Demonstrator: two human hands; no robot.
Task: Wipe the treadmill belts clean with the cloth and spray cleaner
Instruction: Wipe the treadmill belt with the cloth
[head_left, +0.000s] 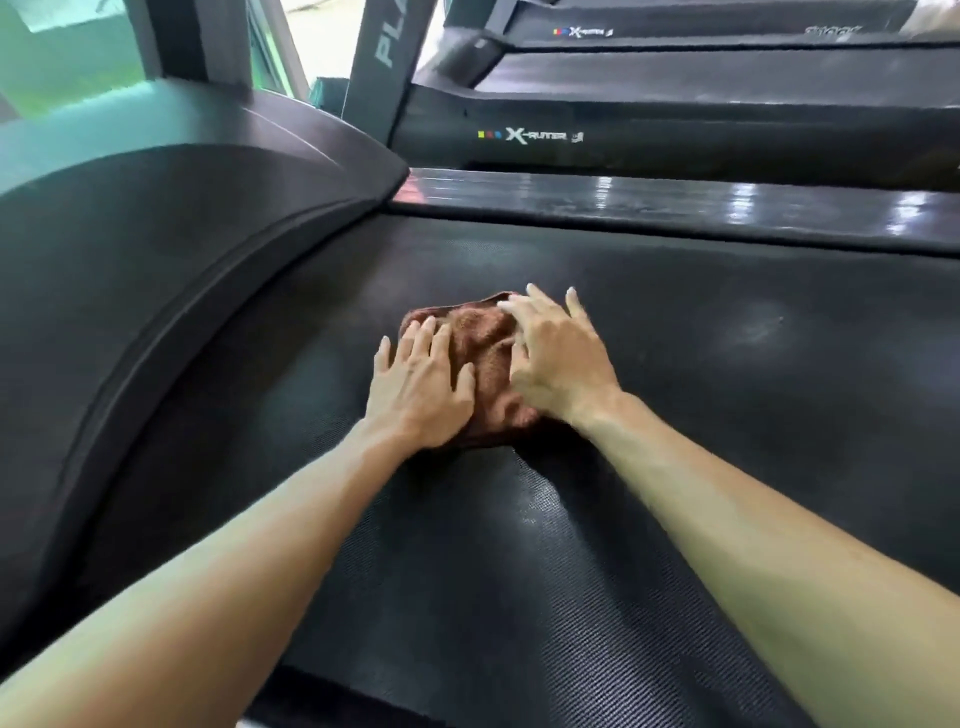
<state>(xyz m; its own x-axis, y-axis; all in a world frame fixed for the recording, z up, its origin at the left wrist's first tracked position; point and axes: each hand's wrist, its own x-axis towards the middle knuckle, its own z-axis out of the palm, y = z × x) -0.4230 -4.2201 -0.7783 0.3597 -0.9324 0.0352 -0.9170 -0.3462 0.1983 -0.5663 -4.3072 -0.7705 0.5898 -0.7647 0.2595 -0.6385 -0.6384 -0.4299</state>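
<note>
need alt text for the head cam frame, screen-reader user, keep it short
Two bare hands, left hand and right hand, press flat on a bunched brown cloth on a black treadmill belt. The motor cover curves along the left; a glossy side rail and two more treadmills sit beyond. No spray bottle shows.

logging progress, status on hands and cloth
Left hand and right hand flat, pressing brown cloth on treadmill belt. No spray bottle in view. Nothing in the way.
</note>
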